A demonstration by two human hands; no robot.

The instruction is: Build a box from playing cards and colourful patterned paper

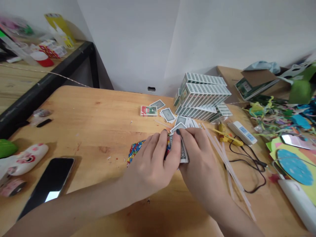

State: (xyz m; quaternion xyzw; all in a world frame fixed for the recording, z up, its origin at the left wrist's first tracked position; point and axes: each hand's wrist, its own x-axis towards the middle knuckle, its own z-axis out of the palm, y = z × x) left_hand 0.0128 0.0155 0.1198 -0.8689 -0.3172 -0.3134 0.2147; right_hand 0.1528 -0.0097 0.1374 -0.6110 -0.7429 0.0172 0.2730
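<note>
My left hand [151, 161] lies with curled fingers over a flat piece with a red, blue and yellow pattern [135, 150]; most of it is hidden beneath the hand. Its thumb presses near a playing card [184, 154] with a grey printed back. My right hand [201, 161] grips that card from the right, at the edge of the patterned piece. Whether it is one card or more, I cannot tell. Just beyond the fingers lie loose playing cards [168, 115], and a red and green card box [148, 111] sits to their left.
Striped card boxes [204, 95] are stacked at the back right. Clear glue sticks [229, 164], a yellow glue gun [225, 134] and a white power strip [242, 132] lie to the right. A black phone [48, 184] rests at the left, beside a white squeezable toy [31, 158].
</note>
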